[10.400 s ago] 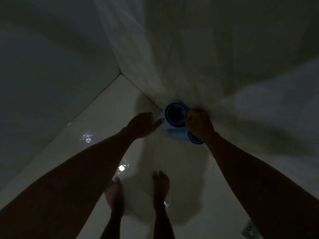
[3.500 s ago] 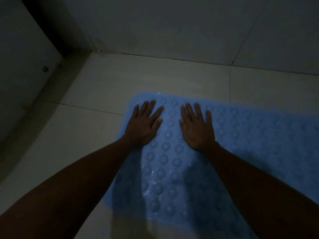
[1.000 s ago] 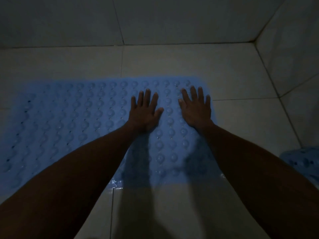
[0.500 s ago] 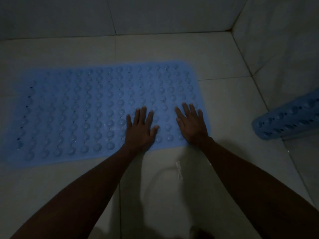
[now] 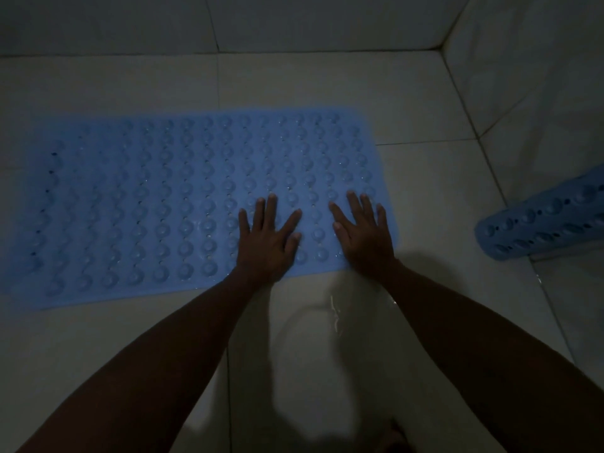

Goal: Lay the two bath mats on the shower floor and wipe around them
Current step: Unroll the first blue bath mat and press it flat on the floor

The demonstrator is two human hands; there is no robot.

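**Pressing the first mat flat**

Pressing down on the blue bath mat (image 5: 183,204), I have my left hand (image 5: 266,243) and right hand (image 5: 364,237) flat on it, fingers spread, gripping nothing, both near the mat's right end at its near edge. The mat lies unrolled on the tiled shower floor (image 5: 327,338). The second mat (image 5: 542,225), still rolled, sits well to the right of the flat mat, against the wall (image 5: 539,76).

light: very dim, bluish cast | source: unclear | shadows: soft arm shadows on floor (image 5: 327,371) lower centre | glare: small wet glints lower centre-right | blur: soft, noisy overall | edges: wide-angle bend, corners darker
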